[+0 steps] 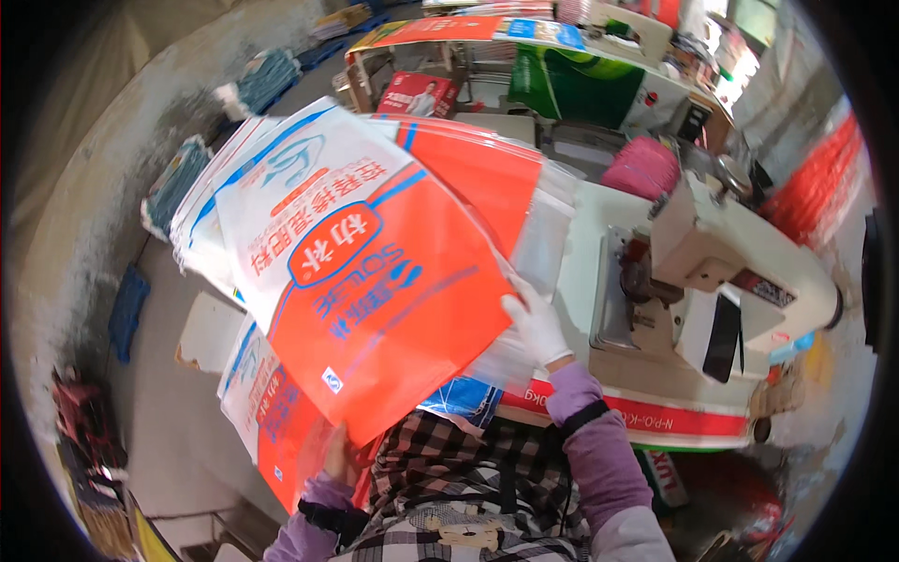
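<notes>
A large woven sack (375,272), orange with a white and blue top, is held up flat in front of me. My right hand (536,323), in a white glove, grips its right edge beside a clear plastic liner (548,244). My left hand (339,454), bare, pinches the sack's lower corner close to my lap. More sacks of the same kind (272,412) hang underneath at the lower left, and another orange one (478,169) lies behind.
A cream industrial sewing machine (721,253) stands on a white table (599,244) to my right. A pink cushion (641,169), a green box (571,89) and further printed sacks lie beyond. Grey concrete floor (159,412) spreads to the left, with stacked bundles (173,187).
</notes>
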A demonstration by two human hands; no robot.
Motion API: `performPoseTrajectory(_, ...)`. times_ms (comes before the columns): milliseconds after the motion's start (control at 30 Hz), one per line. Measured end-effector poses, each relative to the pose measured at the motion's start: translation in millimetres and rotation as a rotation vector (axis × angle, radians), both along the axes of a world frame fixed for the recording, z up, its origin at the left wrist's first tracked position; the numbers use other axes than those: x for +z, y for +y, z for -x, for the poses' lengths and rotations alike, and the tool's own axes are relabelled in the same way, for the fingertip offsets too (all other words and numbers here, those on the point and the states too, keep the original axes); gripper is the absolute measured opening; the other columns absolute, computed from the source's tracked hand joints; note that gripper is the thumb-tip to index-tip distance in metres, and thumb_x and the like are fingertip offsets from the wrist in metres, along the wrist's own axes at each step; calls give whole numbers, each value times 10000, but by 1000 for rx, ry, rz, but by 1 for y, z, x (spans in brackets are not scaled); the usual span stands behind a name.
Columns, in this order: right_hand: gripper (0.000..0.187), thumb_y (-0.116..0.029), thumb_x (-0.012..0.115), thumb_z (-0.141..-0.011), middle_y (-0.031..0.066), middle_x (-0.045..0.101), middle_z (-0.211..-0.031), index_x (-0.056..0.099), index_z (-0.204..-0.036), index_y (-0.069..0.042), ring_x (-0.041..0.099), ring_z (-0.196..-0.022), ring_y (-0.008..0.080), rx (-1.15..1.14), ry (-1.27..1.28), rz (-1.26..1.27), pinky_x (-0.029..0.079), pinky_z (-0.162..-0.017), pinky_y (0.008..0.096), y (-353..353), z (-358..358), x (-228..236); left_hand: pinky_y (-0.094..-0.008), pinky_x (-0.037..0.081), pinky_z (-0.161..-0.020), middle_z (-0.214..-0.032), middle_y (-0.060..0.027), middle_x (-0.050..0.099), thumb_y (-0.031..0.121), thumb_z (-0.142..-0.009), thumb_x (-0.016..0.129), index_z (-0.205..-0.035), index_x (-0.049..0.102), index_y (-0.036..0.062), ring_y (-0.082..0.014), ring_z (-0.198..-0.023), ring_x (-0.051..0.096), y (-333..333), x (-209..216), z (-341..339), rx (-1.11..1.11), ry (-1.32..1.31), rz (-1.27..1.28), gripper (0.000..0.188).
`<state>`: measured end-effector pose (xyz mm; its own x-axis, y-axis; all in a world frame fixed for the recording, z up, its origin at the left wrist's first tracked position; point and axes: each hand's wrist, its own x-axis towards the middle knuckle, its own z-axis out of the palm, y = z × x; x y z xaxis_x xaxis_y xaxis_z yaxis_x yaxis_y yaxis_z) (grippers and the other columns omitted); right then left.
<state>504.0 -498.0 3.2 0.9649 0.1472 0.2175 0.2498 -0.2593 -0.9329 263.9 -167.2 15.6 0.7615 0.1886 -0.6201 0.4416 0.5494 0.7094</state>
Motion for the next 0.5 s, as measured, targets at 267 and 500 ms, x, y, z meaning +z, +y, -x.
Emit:
performPoseTrajectory(267,506,-156,499,-945,112,445,-1378,359,-1408,-10,471,-1227,218,-171,-39,116,376,-1026,311,-67,-1,5,-278,504,-587,-985,-86,622,402,-893,620,-1215,472,94,-165,-690,620,-7,-14,-30,64,25,-558,469)
performPoseTrajectory(500,558,-25,506,-896,125,448,-1384,326,-1424,-2,488,-1214,185,80,58,91,376,-1025,312,0,19,27,-309,524,-725,-877,-86,667,299,-897,643,-966,662,-2,-138,-783,625,-22,-23,-22,58,-1,-407,309)
